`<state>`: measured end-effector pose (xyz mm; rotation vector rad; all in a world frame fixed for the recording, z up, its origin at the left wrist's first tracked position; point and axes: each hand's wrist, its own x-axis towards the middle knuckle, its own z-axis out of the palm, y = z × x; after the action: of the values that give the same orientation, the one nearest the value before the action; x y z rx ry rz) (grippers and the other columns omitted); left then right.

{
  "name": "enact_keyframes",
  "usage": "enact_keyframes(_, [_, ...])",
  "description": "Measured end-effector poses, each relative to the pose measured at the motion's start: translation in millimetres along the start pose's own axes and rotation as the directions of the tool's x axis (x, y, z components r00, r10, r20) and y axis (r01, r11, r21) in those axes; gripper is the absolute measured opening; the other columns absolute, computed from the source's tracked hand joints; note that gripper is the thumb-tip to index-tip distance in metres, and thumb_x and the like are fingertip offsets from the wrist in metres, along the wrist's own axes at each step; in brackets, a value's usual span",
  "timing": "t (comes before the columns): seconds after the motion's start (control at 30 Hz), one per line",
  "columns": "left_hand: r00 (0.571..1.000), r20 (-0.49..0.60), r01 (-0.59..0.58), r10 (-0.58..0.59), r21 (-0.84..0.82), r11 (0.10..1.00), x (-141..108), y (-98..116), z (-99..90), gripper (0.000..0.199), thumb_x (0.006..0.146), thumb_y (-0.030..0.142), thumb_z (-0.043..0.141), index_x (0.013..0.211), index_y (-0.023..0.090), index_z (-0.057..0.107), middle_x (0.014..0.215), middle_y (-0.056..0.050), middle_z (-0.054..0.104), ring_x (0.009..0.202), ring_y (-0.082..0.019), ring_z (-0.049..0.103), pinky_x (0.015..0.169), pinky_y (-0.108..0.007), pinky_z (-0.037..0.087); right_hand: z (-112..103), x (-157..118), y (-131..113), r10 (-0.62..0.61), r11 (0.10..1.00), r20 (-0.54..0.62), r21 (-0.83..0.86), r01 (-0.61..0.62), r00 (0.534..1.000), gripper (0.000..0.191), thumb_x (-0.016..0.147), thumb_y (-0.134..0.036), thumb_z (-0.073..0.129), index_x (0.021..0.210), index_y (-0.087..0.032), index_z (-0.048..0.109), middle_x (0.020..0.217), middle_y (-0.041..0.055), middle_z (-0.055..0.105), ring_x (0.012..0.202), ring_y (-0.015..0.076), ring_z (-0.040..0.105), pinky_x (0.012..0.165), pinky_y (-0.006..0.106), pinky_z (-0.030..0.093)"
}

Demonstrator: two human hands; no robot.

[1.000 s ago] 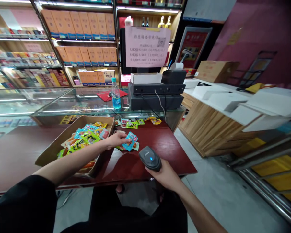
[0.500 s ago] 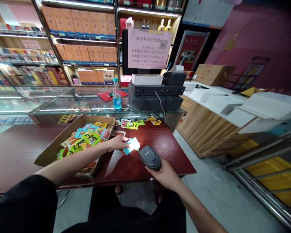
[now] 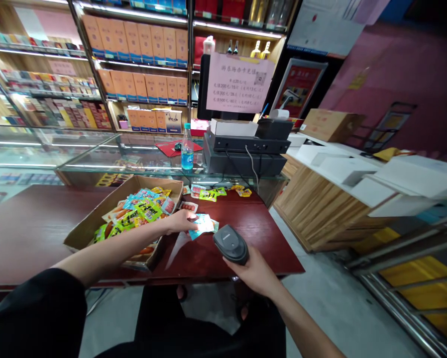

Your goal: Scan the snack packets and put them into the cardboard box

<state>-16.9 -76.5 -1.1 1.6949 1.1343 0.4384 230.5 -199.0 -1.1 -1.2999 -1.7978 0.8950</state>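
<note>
Between the fingers of my left hand (image 3: 180,222) is a light-blue snack packet (image 3: 201,226), held just over the dark red table (image 3: 208,258). Bright light falls on the packet. My right hand (image 3: 255,271) is wrapped round a dark grey barcode scanner (image 3: 231,243), whose head points toward the packet. Left of my hands stands an open cardboard box (image 3: 74,237) full of green, blue and yellow snack packets (image 3: 141,211); my left forearm crosses over it. A packet of small red sausages (image 3: 188,207) lies just beyond my left hand.
Several loose packets (image 3: 208,195) lie along the table's far side. Behind it, a glass counter (image 3: 134,149) carries a blue-capped bottle (image 3: 187,149) and a cash register (image 3: 246,159). A wooden cabinet (image 3: 309,204) stands to the right, with a metal frame (image 3: 395,293) nearer me.
The view has shifted slightly, so the surroundings sit a little further right. The blue packet is turned a bit in my left hand; the scanner stays aimed at it.
</note>
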Motion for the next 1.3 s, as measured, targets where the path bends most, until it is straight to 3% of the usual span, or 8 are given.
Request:
enact_keyframes(0.27, [0.998,0.067,-0.003,0.012,-0.135,0.991,-11,1,-3.2,0.046,0.063,0.055,0.074,0.082,0.013,0.071,0.065,0.001,0.063,0.057,-0.010,0.053,0.054,-0.021,0.044,2,-3,-10,-0.013,1.000,0.067,-0.002,0.013,0.998,0.033,0.079,-0.030,0.067,0.110,-0.017,0.066,0.105,0.0074,0.073,0.098,0.0251,0.067,0.089,0.037,0.052])
enact_keyframes(0.4, [0.995,-0.093,-0.037,0.034,-0.034,0.999,-29,14,-47.1,0.047,0.065,0.057,0.072,0.090,0.017,0.073,0.075,0.000,0.069,0.065,-0.012,0.059,0.059,-0.021,0.046,-2,-6,-3,0.017,1.000,0.035,-0.019,-0.016,0.999,0.029,0.079,-0.031,0.067,0.104,-0.016,0.067,0.101,0.0077,0.074,0.094,0.0247,0.068,0.087,0.036,0.053])
enact_keyframes(0.47, [0.961,-0.265,-0.071,0.082,0.049,0.996,-41,17,-82.6,0.049,0.066,0.057,0.070,0.097,0.018,0.072,0.082,-0.002,0.071,0.071,-0.014,0.061,0.062,-0.022,0.047,-4,-7,2,0.032,0.999,0.020,-0.023,-0.031,0.999,0.029,0.079,-0.033,0.068,0.102,-0.016,0.067,0.099,0.0078,0.074,0.093,0.0247,0.068,0.085,0.036,0.053])
enact_keyframes(0.57, [0.825,-0.550,-0.022,0.130,0.198,0.980,-58,14,-128.6,0.059,0.063,0.056,0.074,0.105,0.016,0.070,0.085,-0.005,0.072,0.074,-0.016,0.062,0.066,-0.025,0.048,-4,-6,10,0.022,1.000,0.029,-0.008,-0.021,0.999,0.030,0.079,-0.033,0.068,0.103,-0.016,0.067,0.100,0.0084,0.074,0.094,0.0249,0.068,0.087,0.036,0.053])
enact_keyframes(0.67, [0.786,-0.600,0.030,0.151,0.281,0.959,-64,8,-140.9,0.060,0.063,0.057,0.073,0.105,0.015,0.070,0.086,-0.006,0.072,0.077,-0.018,0.064,0.070,-0.027,0.049,-1,-4,15,0.009,1.000,0.041,0.028,-0.010,0.999,0.031,0.080,-0.033,0.067,0.105,-0.016,0.066,0.104,0.0084,0.073,0.097,0.0249,0.068,0.089,0.037,0.052])
enact_keyframes(0.93, [0.953,-0.224,-0.066,0.201,0.497,0.865,-5,7,-44.1,0.041,0.074,0.048,0.065,0.100,0.018,0.072,0.090,-0.005,0.073,0.081,-0.020,0.066,0.075,-0.026,0.049,-11,-14,10,0.019,0.999,0.006,0.028,-0.019,1.000,0.031,0.079,-0.032,0.069,0.106,-0.018,0.066,0.105,0.0073,0.073,0.098,0.0246,0.068,0.089,0.035,0.053])
enact_keyframes(1.13, [0.950,0.027,-0.229,0.312,0.740,0.633,41,7,19.2,0.041,0.076,0.034,0.064,0.114,0.017,0.068,0.109,-0.011,0.066,0.100,-0.025,0.063,0.090,-0.032,0.046,-28,-35,17,0.111,0.994,-0.091,-0.015,-0.112,0.990,0.028,0.078,-0.034,0.068,0.099,-0.016,0.067,0.097,0.0076,0.074,0.090,0.0253,0.069,0.081,0.035,0.055])
enact_keyframes(1.3, [0.969,0.135,-0.233,0.209,0.789,0.568,53,-1,34.7,0.036,0.075,0.028,0.066,0.109,0.020,0.070,0.107,-0.010,0.063,0.095,-0.023,0.064,0.087,-0.030,0.047,-35,-47,24,0.110,0.994,-0.100,-0.017,-0.112,0.989,0.028,0.079,-0.033,0.068,0.100,-0.015,0.068,0.097,0.0074,0.074,0.090,0.0251,0.069,0.083,0.035,0.054])
